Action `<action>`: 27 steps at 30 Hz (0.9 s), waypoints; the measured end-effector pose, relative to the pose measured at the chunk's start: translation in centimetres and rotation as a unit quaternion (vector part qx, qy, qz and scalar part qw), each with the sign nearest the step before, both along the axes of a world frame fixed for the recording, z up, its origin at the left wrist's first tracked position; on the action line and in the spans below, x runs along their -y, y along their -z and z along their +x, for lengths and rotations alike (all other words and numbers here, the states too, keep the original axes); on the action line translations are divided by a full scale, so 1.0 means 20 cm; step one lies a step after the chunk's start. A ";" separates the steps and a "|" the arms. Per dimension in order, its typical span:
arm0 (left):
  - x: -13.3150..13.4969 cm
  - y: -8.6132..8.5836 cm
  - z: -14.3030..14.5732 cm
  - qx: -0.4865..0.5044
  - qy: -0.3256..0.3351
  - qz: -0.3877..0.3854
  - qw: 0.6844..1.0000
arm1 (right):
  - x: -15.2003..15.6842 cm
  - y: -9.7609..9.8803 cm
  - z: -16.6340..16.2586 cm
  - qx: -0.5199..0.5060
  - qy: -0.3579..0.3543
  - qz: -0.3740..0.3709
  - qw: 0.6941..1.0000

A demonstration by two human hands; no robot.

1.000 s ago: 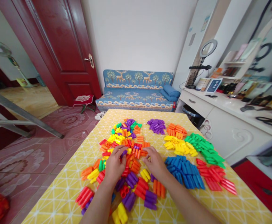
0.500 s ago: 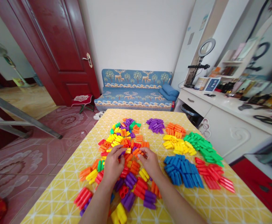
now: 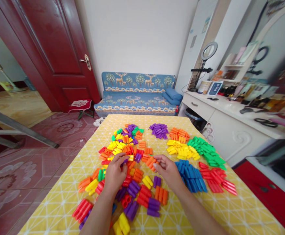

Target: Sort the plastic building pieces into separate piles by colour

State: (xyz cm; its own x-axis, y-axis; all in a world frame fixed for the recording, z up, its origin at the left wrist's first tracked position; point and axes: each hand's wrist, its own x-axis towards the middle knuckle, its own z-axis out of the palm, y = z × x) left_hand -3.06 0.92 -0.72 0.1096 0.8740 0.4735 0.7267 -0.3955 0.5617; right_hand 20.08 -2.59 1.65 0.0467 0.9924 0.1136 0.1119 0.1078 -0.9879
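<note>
The blue box (image 3: 215, 88) has blurry words. A deer sofa (image 3: 134, 98) sits behind the yellow bench (image 3: 59, 200) — the right hand (image 3: 168, 170) pinches orange tubes (image 3: 151, 163); whether the left hand (image 3: 115, 173) grips, I can't tell.

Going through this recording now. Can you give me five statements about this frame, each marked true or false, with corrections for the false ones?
1. The right hand holds an orange tubular plastic block. True.
2. The pile of blue tubular plastic blocks lies to the left of the left hand. False: it lies to the right, beside the right hand and forearm.
3. The single-colour pile of purple tubular plastic blocks is farther from the person than the blue pile. True.
4. The long fabric-covered sofa is plain red. False: it is blue, patterned with deer and trees.
5. The left hand is over the spread of mixed-colour tubular plastic blocks. True.
</note>
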 end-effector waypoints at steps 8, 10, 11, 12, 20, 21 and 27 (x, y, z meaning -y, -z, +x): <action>-0.01 0.01 0.00 0.002 -0.002 0.002 1.000 | -0.02 -0.06 0.62 0.081 0.185 0.064 0.977; -0.01 0.01 0.00 0.002 -0.002 0.007 1.000 | -0.12 -0.05 0.76 0.125 0.195 0.070 0.970; -0.01 0.01 0.00 0.003 -0.002 0.009 1.000 | -0.19 -0.05 0.81 0.160 0.200 0.070 0.964; -0.01 0.01 0.00 0.002 -0.001 0.011 1.000 | -0.25 -0.04 0.87 0.203 0.206 0.068 0.955; 0.00 0.00 0.00 0.003 -0.002 0.011 1.000 | -0.76 -0.03 1.01 0.388 0.249 0.036 0.887; 0.00 0.00 0.00 0.004 -0.001 0.012 1.000 | -0.80 -0.03 1.00 0.401 0.248 0.033 0.881; -0.01 0.00 0.00 0.006 0.001 0.005 1.000 | -0.91 -0.01 0.91 0.462 0.229 0.032 0.856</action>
